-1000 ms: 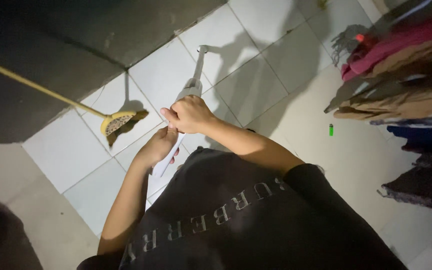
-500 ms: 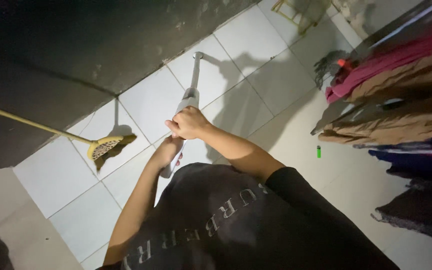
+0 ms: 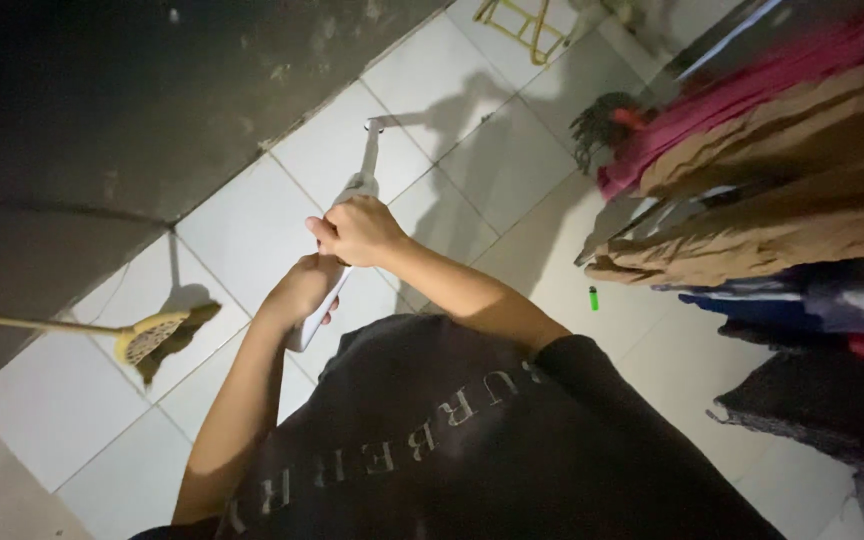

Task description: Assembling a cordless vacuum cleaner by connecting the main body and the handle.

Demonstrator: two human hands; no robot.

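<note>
At far left a broom (image 3: 157, 337) leans over the pale tiled floor (image 3: 252, 230), well apart from the hands. The left hand (image 3: 302, 290) is wrapped round the lower end of a long white handle (image 3: 365, 165), and the right hand (image 3: 357, 230) is clenched on it just above, nearer the far tip; the handle runs up and away from the body toward the dark wall (image 3: 102, 110), slim, pale and straight. Right of the arms lie a small green lighter (image 3: 593, 297) and hanging clothes (image 3: 772, 200).
</note>
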